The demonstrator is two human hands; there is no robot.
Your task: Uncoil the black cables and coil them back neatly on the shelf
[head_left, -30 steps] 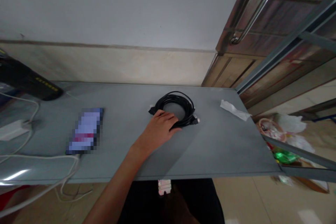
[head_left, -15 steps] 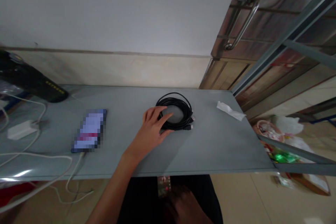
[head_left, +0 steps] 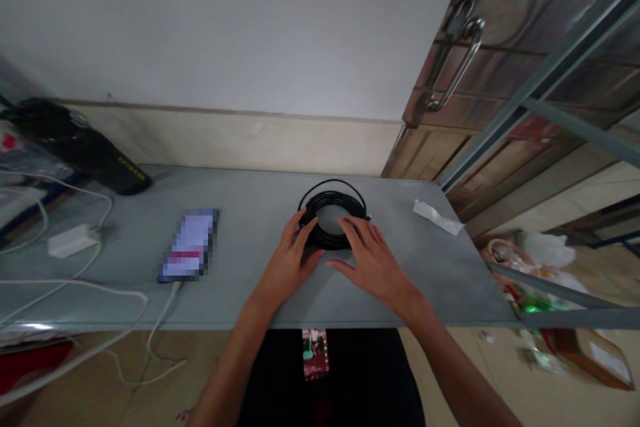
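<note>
A coil of black cable [head_left: 334, 199] lies flat on the grey tabletop, with one loose loop standing out at its far side. At the coil's left, my left hand [head_left: 291, 255] grips it, fingers over the ring and thumb along the near edge. My right hand [head_left: 375, 258] rests its fingertips on the right part of the coil. Its thumb is spread away, over the table just in front of the ring. The right hand's fingers now largely cover the cable's plug ends.
Left of the coil lies a phone [head_left: 190, 245] with a white cable plugged in. Further left are a white adapter [head_left: 73, 241] and a black bottle [head_left: 85, 147] on its side. A crumpled white tissue [head_left: 439, 217] lies at the right. A metal frame [head_left: 540, 87] borders the right end.
My right hand has come up from my lap to the right side of the cable coil. The left hand stays at the coil's left side. The view has shifted slightly.
</note>
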